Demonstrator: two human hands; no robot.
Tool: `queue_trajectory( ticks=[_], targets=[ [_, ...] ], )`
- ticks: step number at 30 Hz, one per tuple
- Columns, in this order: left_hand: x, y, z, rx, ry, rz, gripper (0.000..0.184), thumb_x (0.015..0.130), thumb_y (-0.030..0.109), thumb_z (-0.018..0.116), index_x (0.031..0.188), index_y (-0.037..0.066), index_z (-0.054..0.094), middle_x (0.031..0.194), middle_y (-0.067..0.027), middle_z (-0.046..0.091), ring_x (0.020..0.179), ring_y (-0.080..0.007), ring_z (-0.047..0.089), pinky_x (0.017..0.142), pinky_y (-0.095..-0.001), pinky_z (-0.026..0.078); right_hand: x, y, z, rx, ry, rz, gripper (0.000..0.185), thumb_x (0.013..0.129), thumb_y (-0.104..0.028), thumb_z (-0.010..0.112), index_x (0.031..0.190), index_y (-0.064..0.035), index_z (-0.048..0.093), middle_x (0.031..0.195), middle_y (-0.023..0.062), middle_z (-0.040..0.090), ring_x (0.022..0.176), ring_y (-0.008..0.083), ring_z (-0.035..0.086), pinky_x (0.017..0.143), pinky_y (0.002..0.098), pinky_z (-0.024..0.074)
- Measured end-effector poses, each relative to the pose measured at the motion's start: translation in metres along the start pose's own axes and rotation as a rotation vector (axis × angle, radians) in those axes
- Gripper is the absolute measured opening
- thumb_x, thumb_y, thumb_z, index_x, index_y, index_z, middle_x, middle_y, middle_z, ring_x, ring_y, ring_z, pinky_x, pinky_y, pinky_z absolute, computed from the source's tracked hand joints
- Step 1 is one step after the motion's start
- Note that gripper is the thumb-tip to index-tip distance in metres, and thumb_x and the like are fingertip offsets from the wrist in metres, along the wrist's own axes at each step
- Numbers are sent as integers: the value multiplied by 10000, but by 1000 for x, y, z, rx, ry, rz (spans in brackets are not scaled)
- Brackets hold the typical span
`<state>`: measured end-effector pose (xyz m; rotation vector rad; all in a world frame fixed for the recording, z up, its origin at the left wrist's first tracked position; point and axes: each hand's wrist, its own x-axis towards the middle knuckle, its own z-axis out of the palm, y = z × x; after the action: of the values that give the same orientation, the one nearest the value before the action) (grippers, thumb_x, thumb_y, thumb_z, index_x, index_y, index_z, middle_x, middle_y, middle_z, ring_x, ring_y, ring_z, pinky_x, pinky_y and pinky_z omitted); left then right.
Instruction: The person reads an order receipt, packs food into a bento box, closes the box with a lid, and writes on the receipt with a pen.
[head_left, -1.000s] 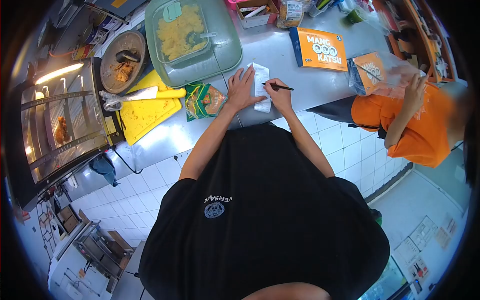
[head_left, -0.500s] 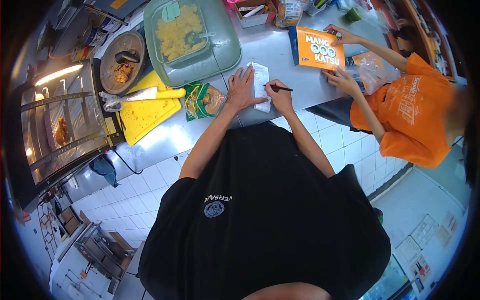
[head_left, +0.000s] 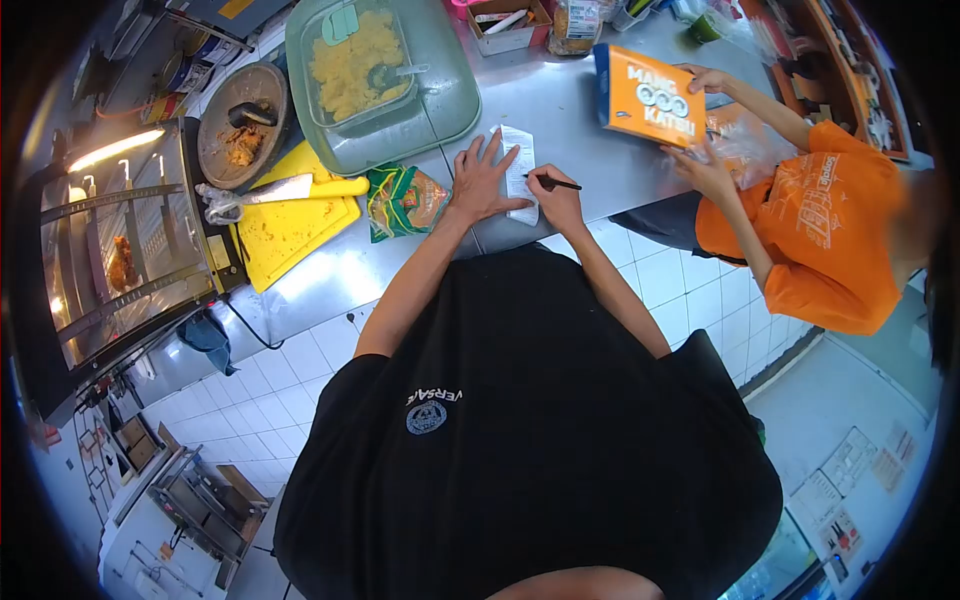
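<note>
A white paper slip (head_left: 519, 165) with print lies on the metal table (head_left: 560, 110). My left hand (head_left: 480, 182) rests flat on the slip's left edge, fingers spread. Closed round a black pen (head_left: 560, 183), my right hand (head_left: 558, 201) is at the slip's right side, the pen tip over the paper. A green and orange packet (head_left: 405, 202) lies just left of my left hand. Behind it stands a green tray (head_left: 455, 105) that bears a clear tub of yellow food (head_left: 350, 65).
At the right, a co-worker in an orange shirt (head_left: 830, 230) holds an orange box (head_left: 650, 100) by a plastic bag (head_left: 745, 150). A knife (head_left: 280, 190) lies on yellow boards (head_left: 290, 235), near a stone mortar (head_left: 225, 110) and a lit display warmer (head_left: 120, 235).
The co-worker has put down the bagged box, taken hold of the orange box and lifted and tilted it. My right hand and the pen have shifted slightly left and down.
</note>
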<state>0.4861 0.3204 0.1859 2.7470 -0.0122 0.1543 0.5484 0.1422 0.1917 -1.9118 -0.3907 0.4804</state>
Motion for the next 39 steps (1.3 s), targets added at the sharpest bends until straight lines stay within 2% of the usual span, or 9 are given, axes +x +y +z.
queue_trajectory(
  ticks=[6,9,11,17,24,33,35,39],
  targets=[
    [-1,-1,-2,16,-29,16,1223,502,860,683,1486,182,423,1590,-189,225,1415,-416,226,1098,-524,193,-4,5,-1,14,51,53,179,871,-167,670,939,-2,674,821,88,696,759,144,651,712,306,511],
    [0,-1,-1,0,-44,18,1238,502,865,676,1496,179,405,1594,-192,211,1418,-422,218,1098,-532,194,-9,8,2,68,-14,55,168,915,-147,636,952,15,661,851,76,706,810,136,671,756,275,511],
    [-1,-1,-1,8,-47,22,1242,501,863,678,1499,178,398,1595,-194,207,1421,-426,215,1098,-534,194,-10,8,1,84,-15,47,176,872,-169,680,941,-7,678,825,68,699,759,118,646,716,285,508],
    [-1,-1,-1,13,-61,23,1257,497,854,688,1509,175,378,1598,-198,194,1429,-431,202,1101,-543,192,-13,20,5,131,-13,66,173,880,-170,678,947,-10,678,805,62,687,745,110,629,706,276,501],
    [-1,0,-2,24,-77,16,1250,500,843,697,1509,176,378,1601,-193,190,1435,-426,193,1101,-548,190,-11,-2,10,56,36,-2,169,897,-170,664,972,-19,675,778,54,672,717,100,603,675,267,486],
    [-1,-1,0,26,-75,13,1275,497,856,687,1509,148,371,1598,-193,192,1435,-427,191,1103,-535,192,-14,-9,6,57,-16,22,135,904,-106,642,986,-1,661,796,57,666,707,97,587,672,268,484],
    [0,1,-2,31,-64,14,1281,496,860,683,1509,140,371,1597,-193,196,1433,-426,197,1101,-533,194,-15,-7,7,41,49,-37,134,903,-104,645,983,3,657,794,58,665,707,94,588,674,269,489],
    [0,1,-3,42,-44,19,1280,502,865,676,1504,127,377,1592,-194,212,1429,-422,212,1094,-530,205,-16,-5,6,83,92,-9,132,907,-107,643,982,2,654,782,54,661,701,88,586,671,262,488]
  ],
)
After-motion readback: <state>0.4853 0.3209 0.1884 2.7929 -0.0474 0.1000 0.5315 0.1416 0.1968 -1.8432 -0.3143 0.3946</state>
